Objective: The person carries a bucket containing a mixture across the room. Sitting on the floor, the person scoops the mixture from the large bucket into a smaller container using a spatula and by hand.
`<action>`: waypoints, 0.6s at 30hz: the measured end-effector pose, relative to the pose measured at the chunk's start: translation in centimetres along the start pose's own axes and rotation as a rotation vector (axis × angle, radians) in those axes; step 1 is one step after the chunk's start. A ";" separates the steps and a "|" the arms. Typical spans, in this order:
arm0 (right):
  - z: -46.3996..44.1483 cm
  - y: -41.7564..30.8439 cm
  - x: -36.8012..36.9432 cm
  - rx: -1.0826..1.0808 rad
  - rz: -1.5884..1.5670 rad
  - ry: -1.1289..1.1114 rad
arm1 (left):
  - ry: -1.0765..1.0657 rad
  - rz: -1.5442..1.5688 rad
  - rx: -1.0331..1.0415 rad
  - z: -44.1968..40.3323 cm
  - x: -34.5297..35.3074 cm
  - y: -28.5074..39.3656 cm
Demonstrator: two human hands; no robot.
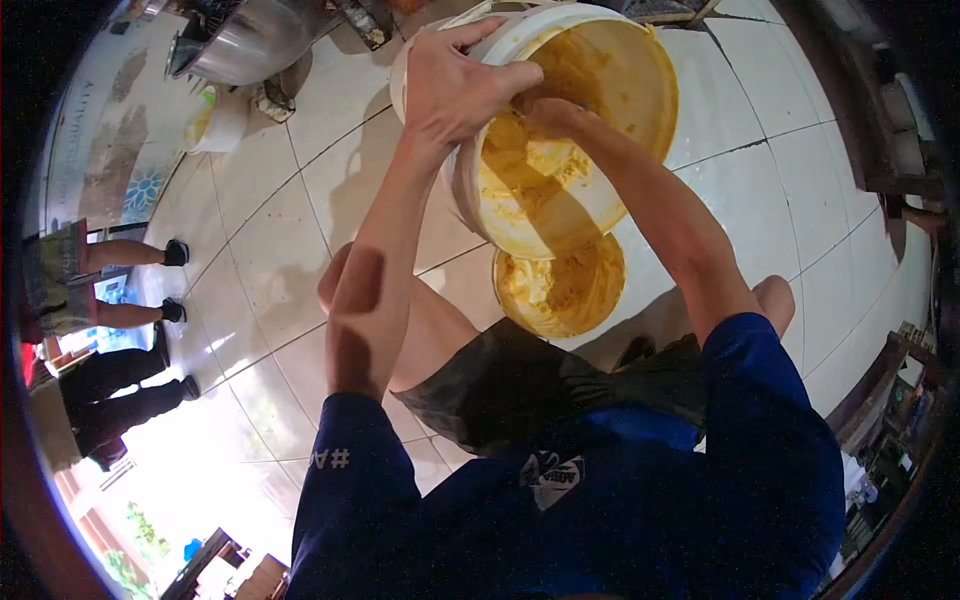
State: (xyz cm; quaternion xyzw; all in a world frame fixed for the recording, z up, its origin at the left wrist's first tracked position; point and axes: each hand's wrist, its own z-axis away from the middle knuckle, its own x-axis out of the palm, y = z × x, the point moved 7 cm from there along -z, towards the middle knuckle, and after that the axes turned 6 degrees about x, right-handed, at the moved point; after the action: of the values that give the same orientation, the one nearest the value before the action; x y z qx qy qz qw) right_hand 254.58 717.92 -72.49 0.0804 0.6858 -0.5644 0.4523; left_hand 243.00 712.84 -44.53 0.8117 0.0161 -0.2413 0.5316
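A large white bucket point(655, 85) is tilted toward me, its inner wall smeared with yellow paste point(560, 160). My left hand point(460, 85) is closed on the bucket's rim at the upper left, the thumb hooked over the edge. Inside the bucket is my right hand point(555, 117), close to the paste; its fingers look curled, and what they hold, if anything, is hidden. Below the bucket's mouth, between my legs, a smaller round container point(612, 300) on the floor holds more yellow paste. The bucket's lower rim overlaps its top edge in view.
Around me is a tiled floor point(270, 210). A metal bowl point(250, 45) and a small white bucket point(222, 125) stand at the upper left. The legs of other people point(125, 400) show at the left. Dark furniture point(850, 110) lines the right side.
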 end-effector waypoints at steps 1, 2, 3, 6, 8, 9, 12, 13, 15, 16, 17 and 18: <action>-0.1 0.2 0.5 -0.030 -0.036 0.019 | -0.003 -0.003 0.003 -0.1 -0.1 -0.1; 0.0 -0.2 0.8 -0.051 -0.089 0.039 | -0.001 0.011 0.004 -0.1 -0.1 -0.4; 0.4 -0.6 1.2 -0.067 -0.142 0.075 | -0.001 0.026 0.005 0.0 -0.1 -0.7; 1.6 -4.5 0.7 0.117 -0.224 -0.072 | 0.026 -0.037 0.029 0.2 -0.3 -1.0; 2.1 -5.2 1.0 0.183 0.052 -0.167 | 0.043 0.018 0.010 0.2 -0.1 -0.7; 1.8 -3.6 1.8 0.156 0.015 -0.088 | 0.073 0.076 -0.012 0.2 -0.1 -0.7; 3.3 -2.9 0.7 0.264 -0.147 -0.122 | 0.072 -0.013 -0.023 0.0 -0.1 -0.5; 4.5 -3.0 0.7 0.396 -0.275 -0.244 | 0.072 -0.015 -0.024 -0.2 -0.1 -0.8; 6.8 -4.6 -1.5 0.387 -0.303 -0.194 | 0.066 0.091 0.020 -0.3 0.2 -1.1; 8.1 -5.4 -3.0 0.377 -0.329 -0.137 | 0.071 0.093 0.018 -0.3 0.0 -1.0; 9.6 -6.3 -4.1 0.376 -0.325 -0.139 | 0.037 0.013 0.020 -0.4 -0.1 -0.5; 11.4 -7.2 -5.4 0.379 -0.380 -0.087 | 0.002 -0.066 0.019 -0.5 -0.3 -0.1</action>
State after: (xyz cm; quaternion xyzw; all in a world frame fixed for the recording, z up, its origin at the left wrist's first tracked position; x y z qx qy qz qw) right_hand 259.24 707.92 -63.09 0.0093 0.5507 -0.7604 0.3442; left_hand 242.89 713.37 -44.39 0.8161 0.0412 -0.2580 0.5154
